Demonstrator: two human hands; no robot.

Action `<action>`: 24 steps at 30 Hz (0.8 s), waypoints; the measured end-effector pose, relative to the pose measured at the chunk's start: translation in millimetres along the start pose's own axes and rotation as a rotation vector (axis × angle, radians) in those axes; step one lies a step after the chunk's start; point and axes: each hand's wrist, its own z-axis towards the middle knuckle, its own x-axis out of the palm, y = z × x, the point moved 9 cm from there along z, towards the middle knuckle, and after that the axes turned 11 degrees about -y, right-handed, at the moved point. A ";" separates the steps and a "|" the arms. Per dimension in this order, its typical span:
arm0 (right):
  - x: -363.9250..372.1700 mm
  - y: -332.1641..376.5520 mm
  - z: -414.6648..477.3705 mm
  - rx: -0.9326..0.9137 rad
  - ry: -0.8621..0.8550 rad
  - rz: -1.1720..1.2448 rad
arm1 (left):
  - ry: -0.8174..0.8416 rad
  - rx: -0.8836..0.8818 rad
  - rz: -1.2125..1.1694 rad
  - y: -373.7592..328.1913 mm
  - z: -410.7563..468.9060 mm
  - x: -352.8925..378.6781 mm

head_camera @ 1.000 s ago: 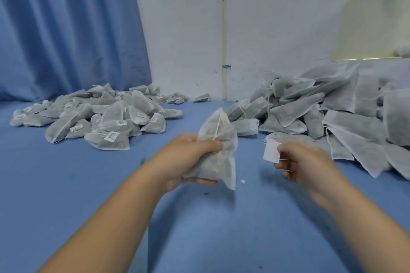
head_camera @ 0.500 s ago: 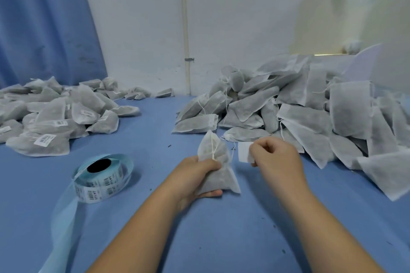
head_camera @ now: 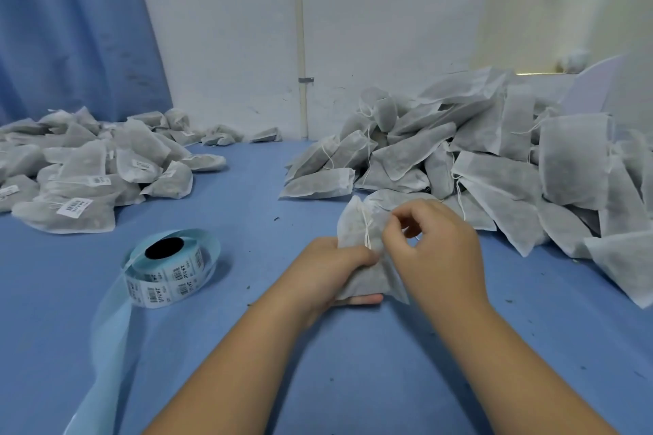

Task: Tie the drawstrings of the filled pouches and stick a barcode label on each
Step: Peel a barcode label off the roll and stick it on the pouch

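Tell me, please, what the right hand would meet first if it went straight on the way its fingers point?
The pouch gripped by the left hand; the right hand seems to touch it.

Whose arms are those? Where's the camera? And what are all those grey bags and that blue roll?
No machine here: they are a person's arms. The camera sits on their head, looking down. The left hand holds one grey pouch; the right hand pinches at its front, I cannot see what. On the blue table lies a roll of barcode labels. The left pile has labels on; the right pile shows none.
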 end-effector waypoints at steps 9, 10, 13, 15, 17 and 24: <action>15.1 9.0 -7.7 -0.155 0.149 -0.045 | 0.001 0.063 0.104 -2.7 -3.1 0.5; 16.6 8.6 -7.8 -0.163 0.169 -0.041 | 0.006 0.066 0.095 -3.3 -3.5 0.4; 21.5 9.1 -9.1 -0.207 0.248 -0.021 | 0.055 0.066 0.027 -6.7 -6.1 2.3; 24.2 11.4 -11.6 -0.237 0.305 0.005 | 0.077 0.067 0.002 -9.2 -7.6 2.7; 27.3 12.6 -14.2 -0.252 0.358 0.025 | 0.082 0.066 -0.023 -10.7 -8.5 2.9; 35.8 13.3 -22.5 -0.278 0.507 0.027 | 0.135 0.028 -0.163 -16.0 -12.2 4.0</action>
